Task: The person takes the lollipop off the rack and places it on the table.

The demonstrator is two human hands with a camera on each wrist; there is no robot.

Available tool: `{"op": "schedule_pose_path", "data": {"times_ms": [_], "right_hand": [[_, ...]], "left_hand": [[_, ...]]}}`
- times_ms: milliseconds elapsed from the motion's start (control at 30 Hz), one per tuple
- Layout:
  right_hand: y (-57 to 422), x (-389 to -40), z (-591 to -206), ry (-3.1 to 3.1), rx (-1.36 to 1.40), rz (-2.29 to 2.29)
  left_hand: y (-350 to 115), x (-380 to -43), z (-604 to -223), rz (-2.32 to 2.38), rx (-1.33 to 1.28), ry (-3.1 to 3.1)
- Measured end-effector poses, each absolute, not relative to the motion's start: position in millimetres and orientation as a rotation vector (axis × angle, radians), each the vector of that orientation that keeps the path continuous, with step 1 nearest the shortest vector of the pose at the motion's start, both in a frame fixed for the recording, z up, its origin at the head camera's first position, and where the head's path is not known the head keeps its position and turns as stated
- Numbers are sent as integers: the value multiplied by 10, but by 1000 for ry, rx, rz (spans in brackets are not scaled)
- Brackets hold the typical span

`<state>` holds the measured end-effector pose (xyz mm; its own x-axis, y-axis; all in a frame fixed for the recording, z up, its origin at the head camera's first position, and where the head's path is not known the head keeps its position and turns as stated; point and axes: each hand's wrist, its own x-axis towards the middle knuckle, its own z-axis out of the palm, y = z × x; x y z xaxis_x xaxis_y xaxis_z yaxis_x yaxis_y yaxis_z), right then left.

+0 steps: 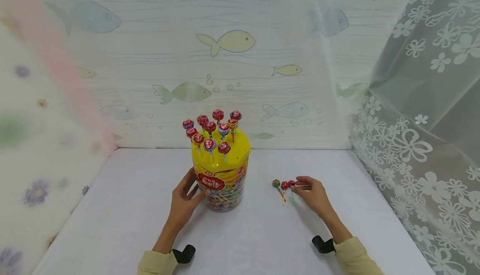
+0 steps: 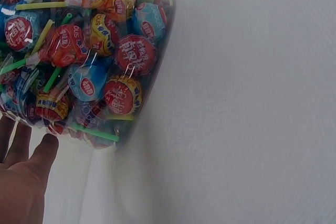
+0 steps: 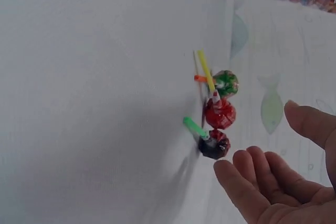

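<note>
Left hand: fingers curved round the side of the candy tub, thumb against its front. The tub stands on the table, its yellow lid bearing upright lollipops. Right hand: fingers and thumb parted, grasping nothing, just beside the dark-red end member of three lying lollipops.

On the jar, set in from the far edge of the worktop, I saw a red oval label with white Chinese characters, too blurred for me to read. Inside, I made out "OUS" on a yellow wrapper; a red wrapper bore white Chinese characters, the first looking like 真. The lollipops on top carried white marks too small for me to read.
</note>
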<state>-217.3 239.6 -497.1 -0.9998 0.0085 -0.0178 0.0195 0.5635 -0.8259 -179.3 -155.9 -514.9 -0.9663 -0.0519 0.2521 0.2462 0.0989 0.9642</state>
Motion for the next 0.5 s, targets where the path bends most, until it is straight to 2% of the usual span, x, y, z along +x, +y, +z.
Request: {"op": "schedule_pose_path", "data": {"times_ms": [500], "right_hand": [[2122, -2036, -4722, 2681, -350, -1812]], "left_hand": [[-1558, -1783, -5154, -1951, -196, -2159]]}}
